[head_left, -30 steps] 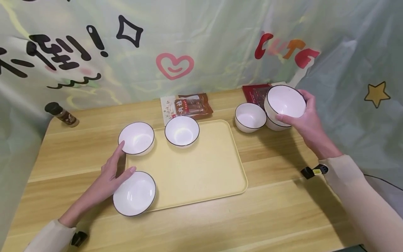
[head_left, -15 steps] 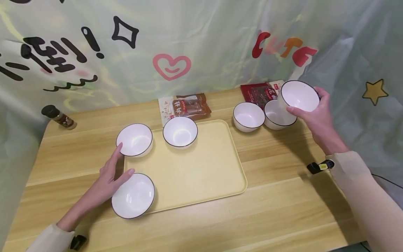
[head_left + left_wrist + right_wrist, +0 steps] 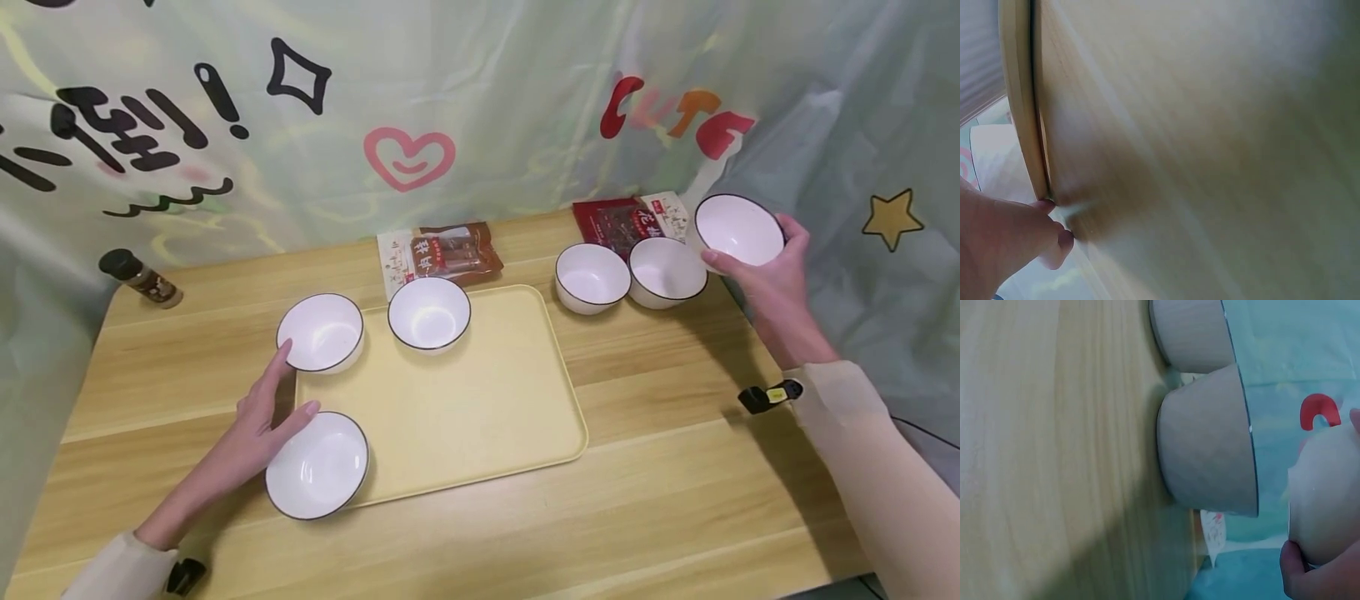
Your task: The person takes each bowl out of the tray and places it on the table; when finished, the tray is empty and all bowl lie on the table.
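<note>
My right hand (image 3: 776,271) grips a white bowl (image 3: 738,229) with a dark rim, thumb on the near side and fingers around the right side. The bowl is held up over the table's back right corner. Two more such bowls, a left one (image 3: 592,277) and a right one (image 3: 667,271), stand side by side near it. My left hand (image 3: 258,421) lies at the left edge of a yellow tray (image 3: 480,400), thumb and index finger spread. Its index fingertip is at an upper bowl (image 3: 321,332), its thumb at the rim of a lower bowl (image 3: 318,465).
Another white bowl (image 3: 429,312) stands on the tray's back part. Behind it lies a brown food packet (image 3: 442,254). A red packet (image 3: 622,225) lies behind the right bowls. A spice bottle (image 3: 141,278) lies at the back left. A printed curtain (image 3: 510,108) hangs behind.
My right hand has lifted the bowl away from the right-hand standing bowl and moved it to the right, leaving that bowl in plain view. My left hand stays at the tray's edge.
</note>
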The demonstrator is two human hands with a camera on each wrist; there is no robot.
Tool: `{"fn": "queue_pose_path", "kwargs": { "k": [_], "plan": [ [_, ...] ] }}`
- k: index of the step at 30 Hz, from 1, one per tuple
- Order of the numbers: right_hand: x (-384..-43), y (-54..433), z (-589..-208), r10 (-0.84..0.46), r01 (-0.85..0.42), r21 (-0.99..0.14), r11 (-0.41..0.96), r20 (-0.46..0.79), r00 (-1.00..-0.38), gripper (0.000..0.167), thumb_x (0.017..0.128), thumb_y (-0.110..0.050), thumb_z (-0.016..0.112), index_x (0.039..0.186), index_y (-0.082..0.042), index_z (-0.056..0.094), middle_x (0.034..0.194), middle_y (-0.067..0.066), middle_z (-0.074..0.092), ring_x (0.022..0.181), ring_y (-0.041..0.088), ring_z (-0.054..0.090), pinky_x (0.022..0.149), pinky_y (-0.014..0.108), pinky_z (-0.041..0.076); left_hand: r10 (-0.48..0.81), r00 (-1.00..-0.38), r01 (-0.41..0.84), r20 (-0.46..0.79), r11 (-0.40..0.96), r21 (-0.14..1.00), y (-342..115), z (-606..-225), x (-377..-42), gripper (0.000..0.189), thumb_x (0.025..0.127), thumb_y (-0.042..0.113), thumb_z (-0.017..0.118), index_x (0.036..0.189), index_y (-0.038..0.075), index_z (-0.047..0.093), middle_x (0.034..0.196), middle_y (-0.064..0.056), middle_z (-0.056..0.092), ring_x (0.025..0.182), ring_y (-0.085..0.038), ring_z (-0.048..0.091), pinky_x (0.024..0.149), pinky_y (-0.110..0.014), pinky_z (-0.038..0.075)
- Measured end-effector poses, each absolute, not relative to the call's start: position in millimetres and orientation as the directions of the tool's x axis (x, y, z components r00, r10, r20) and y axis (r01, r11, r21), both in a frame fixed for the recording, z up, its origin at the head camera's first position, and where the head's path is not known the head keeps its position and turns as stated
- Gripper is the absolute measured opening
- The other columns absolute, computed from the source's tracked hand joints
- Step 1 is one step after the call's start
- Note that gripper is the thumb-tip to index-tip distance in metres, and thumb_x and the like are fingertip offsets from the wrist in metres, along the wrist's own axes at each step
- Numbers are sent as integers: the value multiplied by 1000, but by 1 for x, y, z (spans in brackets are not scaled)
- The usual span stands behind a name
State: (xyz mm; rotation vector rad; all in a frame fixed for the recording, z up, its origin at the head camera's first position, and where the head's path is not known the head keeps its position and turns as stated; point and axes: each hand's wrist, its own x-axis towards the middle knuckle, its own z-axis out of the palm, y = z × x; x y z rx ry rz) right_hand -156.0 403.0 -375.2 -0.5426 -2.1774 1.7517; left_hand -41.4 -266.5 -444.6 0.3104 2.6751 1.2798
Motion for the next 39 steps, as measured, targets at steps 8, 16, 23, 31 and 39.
{"fn": "queue_pose_path", "kwargs": {
  "k": [8,16,23,31,39],
  "plan": [
    [-154,415,-389,535,252,-938,237,-90,-840,110,91,-24,91,170,-26,14,171,-1,25,149,12,28,120,21,22,257,-964,112,-64,615,781,-268,-444,-41,97,109,31,68,177,36,-1,172,-32,23,159,-52,14,119,-79,-3],
    [-157,423,-394,567,274,-937,216,-108,-816,111,90,-27,92,169,-27,13,171,-3,21,150,11,24,118,18,21,257,-965,118,-56,617,778,-267,-444,-41,97,109,32,68,177,36,-1,174,-30,20,159,-52,15,119,-79,-2],
    [-157,424,-398,586,267,-943,200,-104,-804,112,89,-24,92,169,-26,13,172,-2,21,150,12,25,119,19,22,257,-965,127,-44,611,781,-265,-444,-42,97,109,31,68,177,35,-1,174,-31,20,161,-52,11,119,-79,-3],
    [-159,426,-403,600,277,-945,175,-121,-791,113,89,-28,92,169,-26,11,173,-1,18,150,12,24,119,19,22,260,-965,132,-37,603,787,-266,-444,-41,97,109,29,68,177,35,-1,175,-30,20,160,-52,13,120,-78,-4],
    [-157,431,-411,606,344,-903,259,-125,-786,118,90,-40,90,170,-29,4,177,4,10,154,13,20,122,22,17,261,-965,133,-37,604,786,-268,-447,-42,97,109,30,68,177,36,0,175,-29,20,160,-51,14,120,-77,-4]
  ]
}}
